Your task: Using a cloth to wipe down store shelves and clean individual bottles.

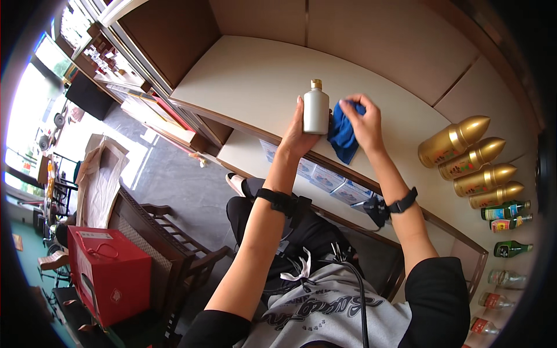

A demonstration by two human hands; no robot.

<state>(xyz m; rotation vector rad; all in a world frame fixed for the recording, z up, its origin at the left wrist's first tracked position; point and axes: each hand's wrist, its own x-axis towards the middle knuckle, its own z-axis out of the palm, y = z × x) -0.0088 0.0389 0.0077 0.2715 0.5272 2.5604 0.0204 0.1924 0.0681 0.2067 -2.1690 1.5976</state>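
Note:
My left hand point(299, 134) is closed around the lower part of a pale silver-white bottle point(315, 113) with a gold cap, held upright above the shelf. Just to its right, my right hand point(366, 122) pinches a crumpled blue cloth point(343, 136), which hangs down beside the bottle. Between the cloth and the bottle only a narrow gap shows, and whether they touch I cannot tell. Both hands are over the cream shelf top point(255, 72), near its front edge.
Gold bullet-shaped bottles point(455, 141) stand at the right end of the shelf, with several small glass bottles point(510, 249) nearer me. Blue-and-white boxes point(328, 177) sit on a lower shelf. At left are a dark wooden chair point(168, 232) and a red box point(110, 272).

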